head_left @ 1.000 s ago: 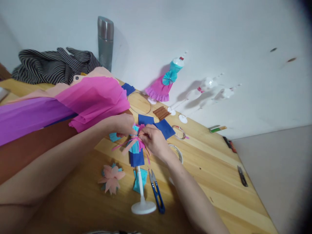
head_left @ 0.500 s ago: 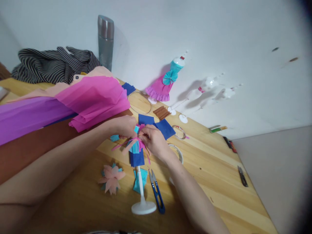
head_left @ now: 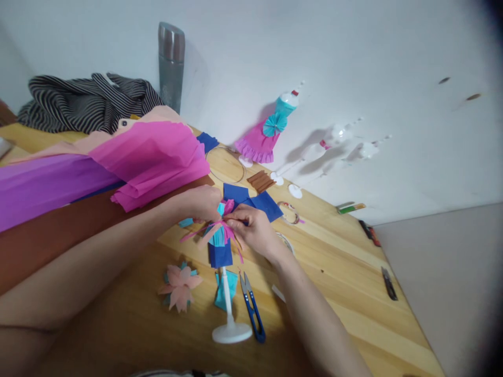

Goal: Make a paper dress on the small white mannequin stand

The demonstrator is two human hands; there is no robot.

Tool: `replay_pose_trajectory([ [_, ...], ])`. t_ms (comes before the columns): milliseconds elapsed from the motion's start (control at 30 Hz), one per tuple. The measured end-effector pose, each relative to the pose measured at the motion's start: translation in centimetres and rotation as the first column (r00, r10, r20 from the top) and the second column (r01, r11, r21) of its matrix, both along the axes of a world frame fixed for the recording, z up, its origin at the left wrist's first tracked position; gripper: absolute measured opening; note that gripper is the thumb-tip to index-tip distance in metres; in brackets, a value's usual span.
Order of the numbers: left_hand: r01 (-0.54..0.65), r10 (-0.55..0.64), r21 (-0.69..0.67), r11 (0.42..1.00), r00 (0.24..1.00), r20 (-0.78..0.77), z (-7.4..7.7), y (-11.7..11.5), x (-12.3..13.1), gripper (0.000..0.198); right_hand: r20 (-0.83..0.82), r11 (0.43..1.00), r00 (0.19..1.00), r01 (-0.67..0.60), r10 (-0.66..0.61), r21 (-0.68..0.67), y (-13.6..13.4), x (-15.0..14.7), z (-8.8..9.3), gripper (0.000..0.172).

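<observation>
A small mannequin on a white stand (head_left: 231, 330) leans over the wooden table (head_left: 353, 309). It wears a paper dress (head_left: 219, 246) of dark blue, turquoise and pink fringed strips. My left hand (head_left: 200, 203) is closed on the top of the dress from the left. Pinching the pink fringe at its waist from the right is my right hand (head_left: 253, 228).
Blue snips (head_left: 251, 309) lie beside the stand, a peach paper flower (head_left: 179, 285) to its left. Pink and purple crepe paper (head_left: 149, 157) piles at the left. Also here: blue paper squares (head_left: 263, 203), a finished doll dress (head_left: 267, 133), a steel flask (head_left: 171, 63), striped cloth (head_left: 86, 102).
My right hand has shifted slightly along the fringe at the dress's waist. The left hand has barely moved.
</observation>
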State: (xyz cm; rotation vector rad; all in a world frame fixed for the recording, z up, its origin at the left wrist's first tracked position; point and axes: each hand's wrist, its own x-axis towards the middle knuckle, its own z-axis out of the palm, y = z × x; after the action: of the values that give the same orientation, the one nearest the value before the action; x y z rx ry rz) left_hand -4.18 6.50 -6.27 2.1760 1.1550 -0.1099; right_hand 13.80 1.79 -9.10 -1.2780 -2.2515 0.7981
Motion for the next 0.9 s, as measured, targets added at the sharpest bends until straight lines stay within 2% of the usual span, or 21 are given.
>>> replay_pose_trajectory([
  [200,0.014,-0.014,0.011,1.000,1.000,0.012,-0.4,0.2,-0.1,0.025,-0.046,0.999,0.998,0.044,-0.044,-0.005,-0.6,0.1,0.1,0.026],
  [400,0.005,-0.005,-0.006,1.000,1.000,-0.010,0.5,-0.1,-0.1,0.024,-0.033,0.983,0.984,0.174,-0.173,0.059,-0.7,0.3,-0.3,0.023],
  [600,0.000,0.000,-0.015,1.000,1.000,-0.015,0.4,-0.2,0.0,0.028,-0.021,0.995,0.995,0.096,-0.095,0.030,-1.3,-0.2,0.4,0.026],
  [733,-0.006,0.005,-0.041,0.999,1.000,-0.022,0.3,-0.1,0.0,0.032,-0.035,0.990,0.994,0.108,-0.105,0.092,-1.5,-0.6,0.6,0.026],
  [900,-0.011,0.009,-0.059,0.998,0.999,-0.033,0.5,-0.1,0.0,0.027,-0.011,0.987,0.994,0.112,-0.112,0.117,-1.3,-0.4,0.0,0.026],
])
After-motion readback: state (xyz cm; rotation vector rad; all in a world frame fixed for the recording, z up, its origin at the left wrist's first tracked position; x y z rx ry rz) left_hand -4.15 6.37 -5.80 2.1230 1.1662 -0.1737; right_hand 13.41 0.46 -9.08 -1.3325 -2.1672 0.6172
